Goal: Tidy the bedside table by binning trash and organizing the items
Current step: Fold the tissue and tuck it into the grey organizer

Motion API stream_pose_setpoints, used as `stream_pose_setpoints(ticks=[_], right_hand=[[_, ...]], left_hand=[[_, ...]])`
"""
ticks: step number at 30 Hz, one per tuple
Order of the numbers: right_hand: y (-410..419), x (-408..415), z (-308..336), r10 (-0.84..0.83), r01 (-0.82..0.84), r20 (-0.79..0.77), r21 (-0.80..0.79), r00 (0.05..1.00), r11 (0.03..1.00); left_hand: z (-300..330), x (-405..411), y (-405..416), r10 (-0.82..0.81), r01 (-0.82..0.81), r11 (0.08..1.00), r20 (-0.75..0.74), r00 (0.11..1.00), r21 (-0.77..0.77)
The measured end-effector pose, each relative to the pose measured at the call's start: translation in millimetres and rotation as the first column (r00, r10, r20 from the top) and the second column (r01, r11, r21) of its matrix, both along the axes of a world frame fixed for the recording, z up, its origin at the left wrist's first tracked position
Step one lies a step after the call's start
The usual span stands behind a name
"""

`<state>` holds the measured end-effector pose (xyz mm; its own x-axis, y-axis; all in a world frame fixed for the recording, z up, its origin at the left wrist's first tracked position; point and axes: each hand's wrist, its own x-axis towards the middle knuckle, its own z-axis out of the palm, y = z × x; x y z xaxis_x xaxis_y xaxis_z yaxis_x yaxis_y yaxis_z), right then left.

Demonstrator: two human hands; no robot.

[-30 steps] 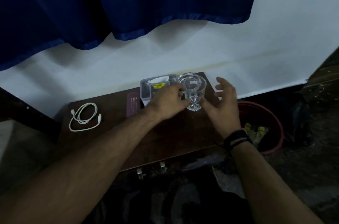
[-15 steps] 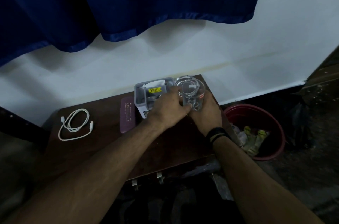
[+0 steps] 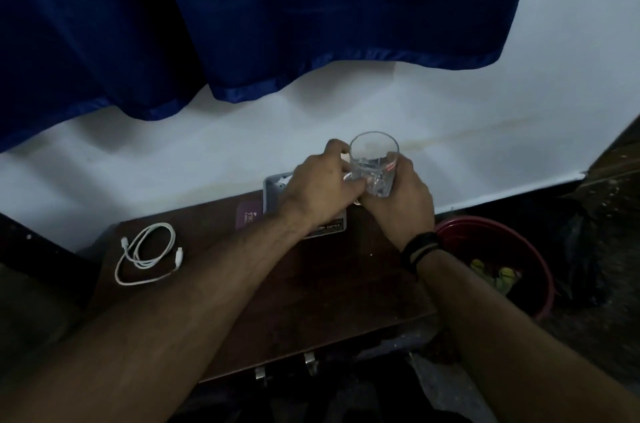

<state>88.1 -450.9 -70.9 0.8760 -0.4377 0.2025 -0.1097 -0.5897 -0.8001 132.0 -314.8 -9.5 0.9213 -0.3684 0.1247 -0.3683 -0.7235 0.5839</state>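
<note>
Two hands meet at the table's [image 3: 311, 301] far edge, toward 12 o'clock: the left hand [image 3: 320, 192] curls its fingers at the handle of a glass [image 3: 374, 162] while the right hand [image 3: 403, 195] wraps the body, likely sharing the weight to keep it upright. Nearer, at 9 o'clock, a coiled cable [image 3: 147, 256] waits unsorted; behind the left wrist sit a purple case [image 3: 247, 218] and a grey box [image 3: 272, 190], probably the organizer. At 3 o'clock, off the table, a red bin [image 3: 498, 239] already holds trash.

Dim light throughout. Deep blue curtain [image 3: 277, 13] hanging across the top, over a white wall [image 3: 450, 117]. Dark brown wooden desk [image 3: 311, 291] against it, murky floor [image 3: 595, 336] to the right.
</note>
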Motion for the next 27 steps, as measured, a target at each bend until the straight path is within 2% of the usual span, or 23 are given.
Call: stream_pose_setpoints(ticks=[6, 11, 27], right_hand=[[1.5, 44.8, 11.0, 0.049, -0.044, -0.078, 0.06, 0.996, 0.997], [-0.4, 64.6, -0.8, 0.059, -0.057, -0.138, 0.017, 0.989, 0.998], [-6.0, 65.7, -18.3, 0.065, -0.076, -0.214, -0.046, 0.975, 0.996]], left_hand=[[2.9, 35.9, -1.6, 0.029, -0.029, 0.999, -0.016, 0.999, -0.022], [-14.0, 57.1, -5.9, 0.059, -0.059, 0.998, -0.015, 0.998, 0.009], [-41.3, 72.4, -7.4, 0.034, -0.028, 0.993, -0.051, 0.998, 0.118]])
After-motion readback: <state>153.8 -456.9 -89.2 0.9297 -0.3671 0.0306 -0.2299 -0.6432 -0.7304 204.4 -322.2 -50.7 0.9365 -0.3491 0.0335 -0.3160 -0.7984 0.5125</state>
